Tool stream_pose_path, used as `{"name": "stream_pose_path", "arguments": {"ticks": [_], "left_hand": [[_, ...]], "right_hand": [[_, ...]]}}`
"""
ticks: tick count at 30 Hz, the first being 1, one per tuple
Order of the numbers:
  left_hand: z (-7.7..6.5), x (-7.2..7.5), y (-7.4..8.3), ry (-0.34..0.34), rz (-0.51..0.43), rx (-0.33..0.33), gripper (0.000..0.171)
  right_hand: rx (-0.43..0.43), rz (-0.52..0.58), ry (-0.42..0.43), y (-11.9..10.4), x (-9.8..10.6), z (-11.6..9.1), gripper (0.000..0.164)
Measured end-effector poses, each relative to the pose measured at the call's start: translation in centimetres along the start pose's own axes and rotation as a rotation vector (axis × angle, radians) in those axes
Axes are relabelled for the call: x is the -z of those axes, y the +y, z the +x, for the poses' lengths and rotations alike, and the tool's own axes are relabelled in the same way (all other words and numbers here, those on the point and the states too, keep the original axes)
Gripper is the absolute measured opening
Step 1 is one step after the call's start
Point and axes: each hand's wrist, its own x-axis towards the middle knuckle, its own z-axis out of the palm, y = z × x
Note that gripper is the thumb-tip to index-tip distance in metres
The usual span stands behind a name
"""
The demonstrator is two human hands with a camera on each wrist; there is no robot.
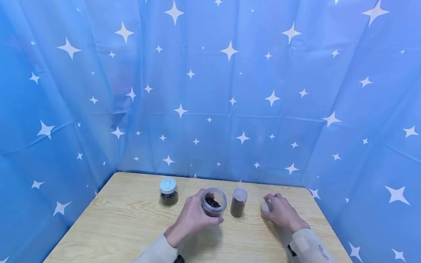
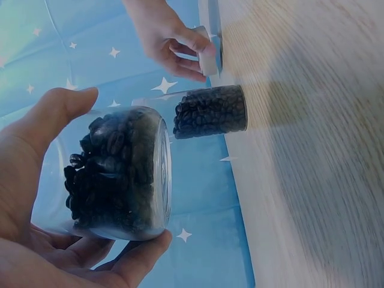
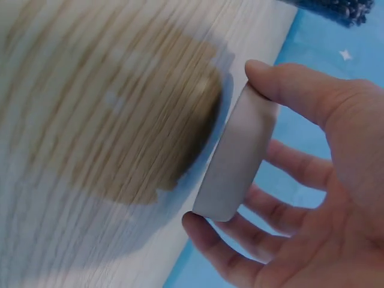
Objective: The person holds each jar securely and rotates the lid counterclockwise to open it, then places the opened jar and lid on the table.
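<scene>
My left hand grips a clear, open-topped jar around its side; dark coffee beans fill part of it. In the left wrist view the jar hangs above the table, thumb on one side and fingers on the other. Over at the right of the table, my right hand holds a round whitish lid by its rim, thumb and fingertips on opposite edges. The lid is low over the wood, its shadow right beside it. Between the hands stands a taller clear jar of dark beans with a pale cap.
A small jar with a light blue lid and dark contents stands at the back left. The wooden table ends at a blue curtain with white stars, which hangs behind it and at both sides.
</scene>
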Motion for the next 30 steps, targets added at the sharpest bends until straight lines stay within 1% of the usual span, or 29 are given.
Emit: {"name": "stream_pose_path", "arguments": {"ticks": [7,15,24,30], "left_hand": [[0.2,-0.1,-0.3,0.002,-0.003,0.021,0.082],[0.6,-0.2,-0.4,-0.007,0.007,0.032,0.084],[1.3,-0.3,-0.8,0.007,0.059,0.003,0.084],[1.7,-0.4,-1.0,-0.001,0.07,0.014,0.082]], "right_hand": [[-0.012,0.0,-0.049,0.3,-0.1,0.0,0.065],[-0.025,0.005,-0.06,0.4,-0.2,0.0,0.069],[-0.02,0.008,-0.064,0.6,0.3,-0.1,0.075],[-0.007,0.007,-0.068,0.6,0.6,-0.2,0.079]]}}
